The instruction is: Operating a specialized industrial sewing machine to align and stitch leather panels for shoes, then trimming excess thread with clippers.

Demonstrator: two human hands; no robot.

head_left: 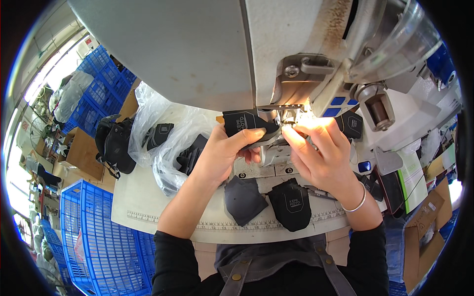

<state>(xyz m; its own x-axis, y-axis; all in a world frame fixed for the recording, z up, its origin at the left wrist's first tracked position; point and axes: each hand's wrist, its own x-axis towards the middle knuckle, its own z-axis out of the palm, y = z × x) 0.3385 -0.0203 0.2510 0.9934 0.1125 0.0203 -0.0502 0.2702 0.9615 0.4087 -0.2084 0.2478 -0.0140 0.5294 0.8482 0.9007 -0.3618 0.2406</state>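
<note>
Under the head of a sewing machine (173,54), my left hand (219,153) grips a black fabric piece (239,121) with pale print, thumb pressed on top and fingers curled below. The piece reaches to the presser foot (286,117). On the other side, my right hand (323,153) has its fingertips bent together close by the needle area, under a bright lamp. Glare hides what those fingers pinch, if anything. Nearer me on the table lie a plain dark grey fabric piece (244,200) and a black printed fabric piece (290,209), joined by a thin strand.
A clear plastic bag (168,163) with black pieces lies at the left, beside a black bag (116,145). Blue plastic crates (98,237) stand left of the table (143,197). A ruler strip (222,226) follows the table's front edge. At right is an open cardboard box (419,237).
</note>
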